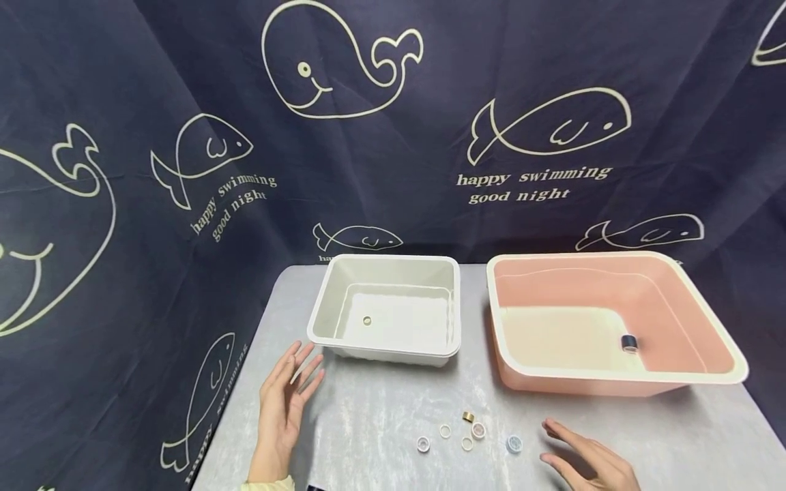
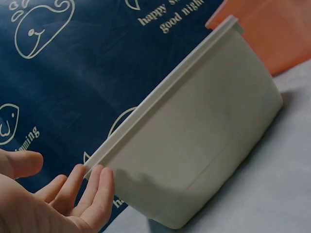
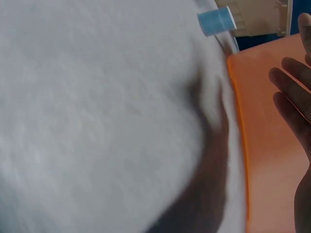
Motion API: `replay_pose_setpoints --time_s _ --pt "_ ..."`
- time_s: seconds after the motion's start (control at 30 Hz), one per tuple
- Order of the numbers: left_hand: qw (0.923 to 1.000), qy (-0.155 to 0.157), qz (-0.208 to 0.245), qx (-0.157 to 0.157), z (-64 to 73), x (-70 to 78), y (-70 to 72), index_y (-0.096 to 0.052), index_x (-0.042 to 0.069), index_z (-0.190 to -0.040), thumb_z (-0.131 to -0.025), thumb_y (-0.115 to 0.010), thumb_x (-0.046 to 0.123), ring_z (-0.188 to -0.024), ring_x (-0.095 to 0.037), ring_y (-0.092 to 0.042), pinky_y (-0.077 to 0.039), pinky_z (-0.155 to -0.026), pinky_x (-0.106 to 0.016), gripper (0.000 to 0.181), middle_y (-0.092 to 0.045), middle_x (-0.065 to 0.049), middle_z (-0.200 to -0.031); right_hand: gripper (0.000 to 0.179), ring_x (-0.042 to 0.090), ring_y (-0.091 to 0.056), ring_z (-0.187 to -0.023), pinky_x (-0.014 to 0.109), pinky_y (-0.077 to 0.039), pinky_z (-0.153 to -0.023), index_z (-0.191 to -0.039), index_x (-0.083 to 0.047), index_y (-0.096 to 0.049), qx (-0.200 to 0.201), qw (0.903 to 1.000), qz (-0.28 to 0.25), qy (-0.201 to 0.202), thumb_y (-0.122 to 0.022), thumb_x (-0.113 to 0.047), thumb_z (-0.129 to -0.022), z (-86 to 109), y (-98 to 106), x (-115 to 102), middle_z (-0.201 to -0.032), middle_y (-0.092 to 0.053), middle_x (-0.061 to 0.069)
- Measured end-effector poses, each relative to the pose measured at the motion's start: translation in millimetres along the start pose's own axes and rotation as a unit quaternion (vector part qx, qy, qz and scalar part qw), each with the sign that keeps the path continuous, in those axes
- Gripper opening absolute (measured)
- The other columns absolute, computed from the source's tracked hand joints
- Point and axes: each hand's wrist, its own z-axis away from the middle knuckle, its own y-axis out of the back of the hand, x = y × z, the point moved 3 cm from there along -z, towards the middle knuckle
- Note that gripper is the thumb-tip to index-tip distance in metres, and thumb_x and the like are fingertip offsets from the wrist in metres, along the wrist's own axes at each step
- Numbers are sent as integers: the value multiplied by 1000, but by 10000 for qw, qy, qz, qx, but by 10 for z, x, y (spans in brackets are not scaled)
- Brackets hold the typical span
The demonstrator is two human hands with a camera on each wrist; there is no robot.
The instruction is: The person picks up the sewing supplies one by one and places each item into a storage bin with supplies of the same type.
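My left hand (image 1: 284, 399) is held with fingers apart at the front left corner of the white bin (image 1: 383, 352). In the left wrist view its fingertips overlap the bin's rim, and nothing lies in the palm. Over the table's right front, my right hand (image 1: 592, 462) has loosely bent, spread fingers and holds nothing. Nearest to it is a small light-blue cylinder with white ends (image 3: 216, 22). Left of that lie a pinkish white-edged roll (image 1: 478, 430), a gold ring (image 1: 469, 417), a whitish ring-shaped roll (image 1: 423, 444) and two thin pale rings (image 1: 445, 431).
A pink bin (image 1: 589, 383) stands at the back right, with a dark cylinder (image 1: 629, 343) inside. One small gold-toned ring (image 1: 367, 320) lies in the white bin. Dark blue printed curtains (image 1: 430, 157) hang behind and left of the grey table (image 1: 368, 416).
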Motion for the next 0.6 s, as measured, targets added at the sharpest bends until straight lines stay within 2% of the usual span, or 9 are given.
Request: replay_pose_setpoints --time_s 0.13,0.27,0.43,0.6 --pt "9997 172 168 82 -9 2 27 -30 10 -164 -113 -46 27 -129 -22 -67 -55 -108 -39 57 -72 7 -132 77 -16 -66 -103 1 -48 -88 -123 -10 -78 -349 9988 299 -159 -100 -2 -51 27 -74 -6 -104 -82 0" --pt "9994 192 227 155 -38 -3 25 -32 10 -164 -112 -48 25 -128 -21 -68 -55 -108 -38 56 -68 3 -138 75 -15 -65 -108 1 -47 -94 -126 -10 -76 -629 9975 305 28 -100 -8 -55 19 -140 7 -111 -81 1" --pt "9990 105 295 314 -90 5 -37 -36 7 -161 -110 -53 20 -126 -22 -68 -57 -106 -37 55 -65 -1 -138 73 -17 -59 -121 0 -40 -102 -128 -10 -75 -962 9946 367 157 -99 -13 -60 2 -237 81 -119 -79 -2" --pt "9992 20 191 361 -143 16 -96 -39 5 -160 -109 -55 17 -123 -19 -69 -58 -105 -35 55 -63 0 -134 75 -22 -51 -125 -2 -35 -105 -128 -13 -75 -1030 9928 581 172 -99 -14 -58 44 -349 146 -118 -79 -2"
